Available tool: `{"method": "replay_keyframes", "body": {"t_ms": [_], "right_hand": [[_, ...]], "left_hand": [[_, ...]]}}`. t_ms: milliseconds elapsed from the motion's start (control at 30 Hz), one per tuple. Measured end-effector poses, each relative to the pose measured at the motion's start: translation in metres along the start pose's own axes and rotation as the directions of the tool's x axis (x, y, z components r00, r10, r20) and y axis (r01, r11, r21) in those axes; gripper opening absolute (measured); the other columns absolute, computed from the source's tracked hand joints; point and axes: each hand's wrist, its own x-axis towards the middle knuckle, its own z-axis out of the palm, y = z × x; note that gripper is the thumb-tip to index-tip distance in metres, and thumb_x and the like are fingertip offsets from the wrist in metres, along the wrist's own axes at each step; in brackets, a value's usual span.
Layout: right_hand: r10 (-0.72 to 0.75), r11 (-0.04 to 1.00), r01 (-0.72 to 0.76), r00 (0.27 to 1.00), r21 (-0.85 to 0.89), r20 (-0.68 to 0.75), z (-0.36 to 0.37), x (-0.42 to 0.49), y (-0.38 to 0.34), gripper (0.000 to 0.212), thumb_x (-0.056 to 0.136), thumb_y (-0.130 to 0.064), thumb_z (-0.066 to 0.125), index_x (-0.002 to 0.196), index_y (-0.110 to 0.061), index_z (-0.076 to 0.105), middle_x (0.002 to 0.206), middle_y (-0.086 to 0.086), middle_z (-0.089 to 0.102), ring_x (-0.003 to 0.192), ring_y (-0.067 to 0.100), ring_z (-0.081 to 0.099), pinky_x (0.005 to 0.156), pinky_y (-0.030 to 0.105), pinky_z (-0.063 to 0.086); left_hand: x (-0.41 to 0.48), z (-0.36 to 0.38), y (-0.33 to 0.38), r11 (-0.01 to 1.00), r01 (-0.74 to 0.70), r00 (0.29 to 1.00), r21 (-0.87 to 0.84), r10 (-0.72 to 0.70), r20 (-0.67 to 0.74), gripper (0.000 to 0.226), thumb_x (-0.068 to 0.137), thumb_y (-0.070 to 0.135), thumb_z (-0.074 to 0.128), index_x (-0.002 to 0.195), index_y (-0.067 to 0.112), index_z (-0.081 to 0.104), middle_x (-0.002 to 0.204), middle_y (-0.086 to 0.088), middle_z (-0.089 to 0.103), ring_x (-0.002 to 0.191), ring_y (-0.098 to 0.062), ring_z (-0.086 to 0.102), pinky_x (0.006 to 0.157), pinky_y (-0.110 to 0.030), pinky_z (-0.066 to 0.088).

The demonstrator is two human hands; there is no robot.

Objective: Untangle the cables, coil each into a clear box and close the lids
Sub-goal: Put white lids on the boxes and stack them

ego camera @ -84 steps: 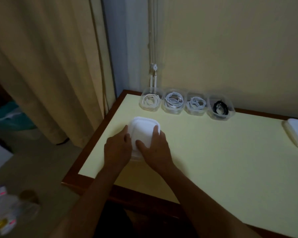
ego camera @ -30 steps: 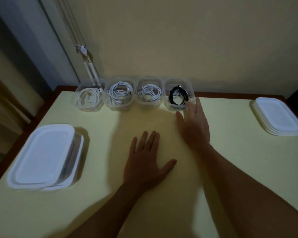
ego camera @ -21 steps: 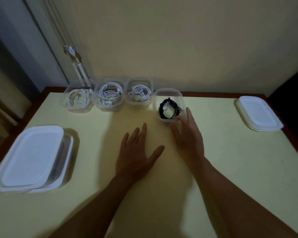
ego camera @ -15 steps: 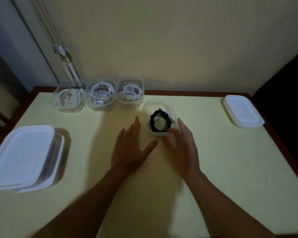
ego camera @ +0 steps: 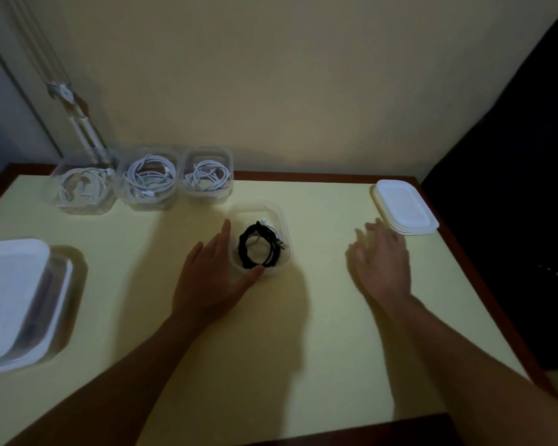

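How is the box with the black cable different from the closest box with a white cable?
The black-cable box holds a black cable; the white-cable box holds a white cable. The black-cable box sits apart, nearer the person; the white-cable box stands back by the wall. The left hand touches the black-cable box; no hand touches the white-cable box. Both are clear, lidless and hold a coiled cable.

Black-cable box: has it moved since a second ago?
Yes. The black-cable box left the back row beside the three white-cable boxes and now sits nearer the person.
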Motion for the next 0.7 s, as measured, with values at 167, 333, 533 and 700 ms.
{"method": "replay_keyframes", "body": {"t_ms": [167,333,533,700], "right_hand": [[0.093,0.934,-0.075,0.995,-0.349,0.034,-0.021,0.042,0.050,0.038,0.098,-0.027,0.053,0.129,-0.005,0.055,0.133,0.018,0.054,0.123,0.038,0.052,0.096,0.052,0.049],[0.086,0.933,-0.078,0.996,-0.351,0.008,-0.024,0.060,0.059,0.028,0.098,-0.023,0.055,0.120,-0.006,0.061,0.115,0.015,0.066,0.107,0.034,0.063,0.088,0.047,0.055],[0.048,0.933,-0.035,0.998,-0.357,0.027,-0.027,0.068,0.065,0.028,0.099,-0.024,0.053,0.119,-0.010,0.067,0.113,0.011,0.070,0.106,0.034,0.062,0.089,0.046,0.054],[0.040,0.938,-0.023,0.998,-0.347,0.043,-0.030,0.076,0.069,0.033,0.100,-0.029,0.049,0.117,-0.012,0.071,0.111,0.009,0.071,0.102,0.030,0.063,0.086,0.043,0.056]], "left_hand": [[0.001,0.000,0.001,1.000,0.000,1.000,0.011,0.000,0.000,0.108,0.080,0.084,0.030,0.160,0.015,0.005,0.163,0.001,0.029,0.143,-0.016,0.037,0.122,-0.040,0.020],[0.001,-0.001,0.002,1.000,-0.004,1.000,0.018,0.004,0.006,0.108,0.080,0.083,0.030,0.160,0.015,0.004,0.164,0.000,0.027,0.144,-0.017,0.037,0.122,-0.040,0.019],[0.001,-0.002,0.003,1.000,-0.005,1.000,0.017,0.005,-0.001,0.107,0.080,0.082,0.031,0.160,0.015,0.006,0.163,-0.002,0.029,0.142,-0.018,0.040,0.122,-0.041,0.022],[0.001,-0.001,0.002,0.999,-0.006,1.000,0.033,0.006,-0.004,0.106,0.081,0.082,0.031,0.160,0.015,0.006,0.163,-0.001,0.029,0.142,-0.018,0.039,0.122,-0.039,0.022]]}}
